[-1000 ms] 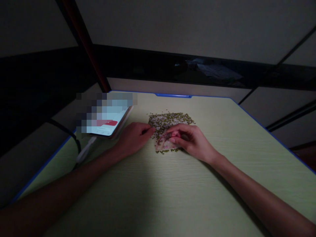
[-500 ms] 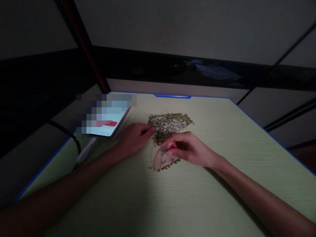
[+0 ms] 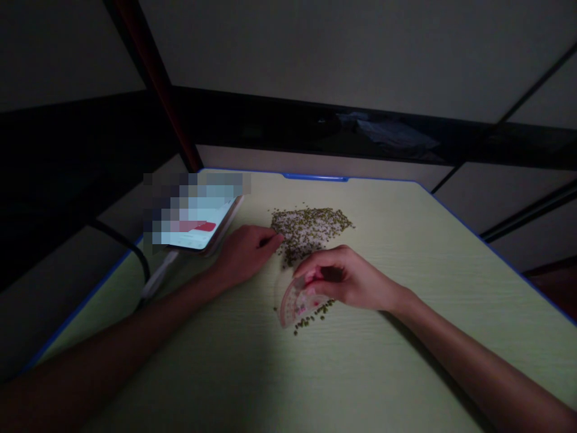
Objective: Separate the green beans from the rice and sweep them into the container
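Observation:
My right hand [image 3: 347, 276] pinches a clear, pink-tinted protractor [image 3: 300, 308] between thumb and fingers, its curved edge towards the lower left. Small green beans [image 3: 311, 320] lie on the table along its near side. Beyond it spreads a larger patch of green beans mixed with pale grains [image 3: 311, 225]; the exact kind of grain is too small to tell. At the left edge of this patch rests my left hand [image 3: 252, 249], fingers curled in and thumb pointing at the beans. Whether anything is inside its curl is hidden.
A phone with a lit screen [image 3: 202, 219] leans at the table's left side, a pale cable [image 3: 157, 279] below it. The pale green table [image 3: 360, 373] has a blue rim and a blue handle [image 3: 315, 177] at the far edge. Cabinet panels [image 3: 315, 48] stand behind.
My right hand has drawn the protractor slightly nearer to me. Several green beans have shifted nearer with it and spread out. My left hand stays in place.

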`<state>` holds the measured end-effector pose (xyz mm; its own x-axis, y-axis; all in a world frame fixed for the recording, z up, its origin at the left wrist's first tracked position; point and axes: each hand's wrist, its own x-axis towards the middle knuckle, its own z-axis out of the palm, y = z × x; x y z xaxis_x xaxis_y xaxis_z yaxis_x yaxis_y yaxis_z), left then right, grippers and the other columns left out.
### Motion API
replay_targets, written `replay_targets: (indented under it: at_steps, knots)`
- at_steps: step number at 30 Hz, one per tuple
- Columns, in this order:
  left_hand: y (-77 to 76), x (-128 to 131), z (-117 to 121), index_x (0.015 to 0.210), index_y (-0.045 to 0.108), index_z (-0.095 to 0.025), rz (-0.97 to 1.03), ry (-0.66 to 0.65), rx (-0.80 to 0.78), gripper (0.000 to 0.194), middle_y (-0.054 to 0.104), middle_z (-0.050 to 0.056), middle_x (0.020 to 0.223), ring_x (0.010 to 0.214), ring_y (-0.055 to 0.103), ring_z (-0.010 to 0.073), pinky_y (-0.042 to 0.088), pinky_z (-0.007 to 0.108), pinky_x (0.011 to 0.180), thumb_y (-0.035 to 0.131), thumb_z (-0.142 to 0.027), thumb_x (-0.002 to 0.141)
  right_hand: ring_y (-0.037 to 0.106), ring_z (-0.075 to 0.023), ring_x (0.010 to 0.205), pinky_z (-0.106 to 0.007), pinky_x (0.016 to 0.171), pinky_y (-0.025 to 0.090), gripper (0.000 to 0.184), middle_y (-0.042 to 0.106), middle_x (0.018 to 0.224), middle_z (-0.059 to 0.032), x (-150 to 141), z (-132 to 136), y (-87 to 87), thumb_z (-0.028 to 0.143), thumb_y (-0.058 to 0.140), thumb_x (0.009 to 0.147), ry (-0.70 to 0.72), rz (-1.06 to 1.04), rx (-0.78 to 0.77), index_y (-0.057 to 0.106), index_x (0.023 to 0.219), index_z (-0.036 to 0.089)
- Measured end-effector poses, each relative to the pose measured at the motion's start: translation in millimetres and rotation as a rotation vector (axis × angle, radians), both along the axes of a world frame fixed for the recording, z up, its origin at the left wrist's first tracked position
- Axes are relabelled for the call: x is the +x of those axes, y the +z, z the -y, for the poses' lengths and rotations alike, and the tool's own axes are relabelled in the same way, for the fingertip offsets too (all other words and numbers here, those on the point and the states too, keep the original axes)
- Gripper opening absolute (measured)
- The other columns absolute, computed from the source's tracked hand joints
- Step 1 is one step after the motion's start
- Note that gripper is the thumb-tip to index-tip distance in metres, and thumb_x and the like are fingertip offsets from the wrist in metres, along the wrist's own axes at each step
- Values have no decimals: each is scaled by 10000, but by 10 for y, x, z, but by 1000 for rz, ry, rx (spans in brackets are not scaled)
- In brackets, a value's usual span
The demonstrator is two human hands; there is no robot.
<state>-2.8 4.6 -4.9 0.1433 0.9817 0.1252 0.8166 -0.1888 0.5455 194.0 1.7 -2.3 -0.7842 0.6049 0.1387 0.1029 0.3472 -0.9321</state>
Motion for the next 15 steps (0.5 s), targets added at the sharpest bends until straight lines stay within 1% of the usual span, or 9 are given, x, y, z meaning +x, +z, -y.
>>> replay_targets:
  at_steps: [3, 6, 8, 12, 15]
  knots:
    - [1, 1, 1, 476, 389, -173, -9, -3, -3, 378, 357, -43, 446, 475, 363, 96, 176, 264, 502, 382, -378, 794, 486, -75, 568, -197, 519, 399, 121, 560, 652, 3, 6, -25, -14, 116, 602, 726, -83, -4, 15, 627, 844, 114]
    - [6, 14, 2, 471, 389, -173, -16, 3, -2, 381, 342, -43, 443, 473, 356, 96, 172, 264, 500, 385, -375, 793, 494, -75, 592, -197, 542, 399, 135, 581, 686, 0, -10, -47, -25, 117, 609, 720, -163, -7, 69, 626, 854, 120]
    - [11, 24, 2, 467, 387, -173, -16, 10, 2, 377, 330, -43, 442, 475, 349, 98, 169, 264, 498, 386, -369, 790, 501, -79, 609, -204, 561, 404, 143, 594, 710, -5, -43, -63, -32, 116, 610, 718, -183, -12, 93, 623, 861, 123]
    - [20, 30, 3, 477, 421, -172, -13, 3, -15, 357, 361, -36, 451, 490, 364, 104, 176, 261, 500, 382, -347, 786, 483, -84, 586, -215, 549, 405, 115, 570, 679, 2, -144, -88, -40, 142, 600, 731, -136, 9, 120, 611, 845, 133]
    - [17, 21, 5, 489, 442, -171, -8, -4, -22, 355, 390, -31, 458, 497, 375, 106, 180, 259, 501, 377, -350, 788, 474, -83, 561, -220, 533, 408, 90, 543, 646, 10, -197, -81, -34, 164, 598, 738, -66, 11, 93, 600, 823, 135]
